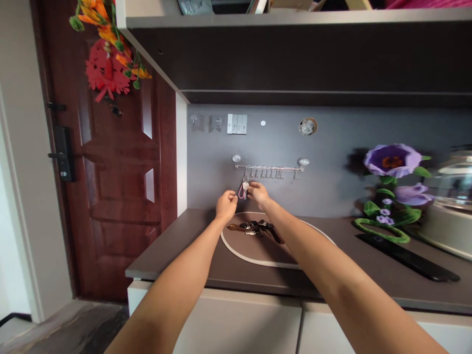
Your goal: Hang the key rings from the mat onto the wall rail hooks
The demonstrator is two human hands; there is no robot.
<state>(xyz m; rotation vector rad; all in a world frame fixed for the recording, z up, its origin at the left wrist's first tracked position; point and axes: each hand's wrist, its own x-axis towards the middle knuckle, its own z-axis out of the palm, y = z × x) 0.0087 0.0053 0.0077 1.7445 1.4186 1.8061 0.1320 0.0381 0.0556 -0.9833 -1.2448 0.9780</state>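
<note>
A bunch of keys (pixel 246 186) with a pink loop strap (pixel 241 191) hangs from the left end of a clear hook rail (pixel 271 168) on the grey wall. My right hand (pixel 258 193) is at the right side of the keys, its thumb and fingers closed on a key. Just left of the pink strap is my left hand (pixel 226 203), fingers curled and pinched together; I cannot see whether anything is in them. Below both hands, more keys (pixel 254 226) with brown and dark fobs lie on an oval brown mat (pixel 236 248) with a pale rim.
A dark shelf (pixel 295 59) overhangs the counter (pixel 177 246). At right stand purple flowers (pixel 391 160), a long black object (pixel 409 258) and a pale appliance with a clear top (pixel 448 216). A dark red door (pixel 118 236) is at left. Light switches (pixel 237 124) sit above the rail.
</note>
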